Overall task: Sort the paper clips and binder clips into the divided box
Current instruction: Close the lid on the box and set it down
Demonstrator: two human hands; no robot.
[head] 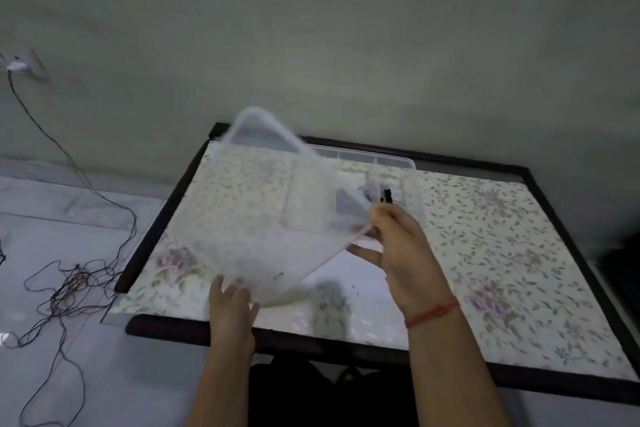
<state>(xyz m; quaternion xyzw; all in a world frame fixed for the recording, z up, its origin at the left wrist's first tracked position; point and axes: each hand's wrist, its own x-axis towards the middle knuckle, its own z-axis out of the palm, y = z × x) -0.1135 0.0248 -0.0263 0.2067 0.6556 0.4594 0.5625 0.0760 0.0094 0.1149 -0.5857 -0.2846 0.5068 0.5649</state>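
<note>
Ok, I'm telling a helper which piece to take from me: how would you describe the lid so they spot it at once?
Start at the floral table. Above its left half, both hands, left hand and right hand, hold up a big translucent lid, tilted. Unlike the divided box lying flat behind it, it is a single sheet without partitions.

The room is dim and a bit grey. The brightest part is the middle of the bench [485, 236], where the flowery cloth [502, 218] looks pale and washed out. The corners of the picture get darker. The clear lid [270, 218] is smeared and fuzzy. The left hand [230, 308] is blurry too, and the right hand [398, 246] is a little soft. A soft grey shadow lies on the cloth just under the lid. The straight edges of the bench look bent near the sides. The wall [346, 28] is dull, with a faint lighter patch. Small things look grainy.
</note>
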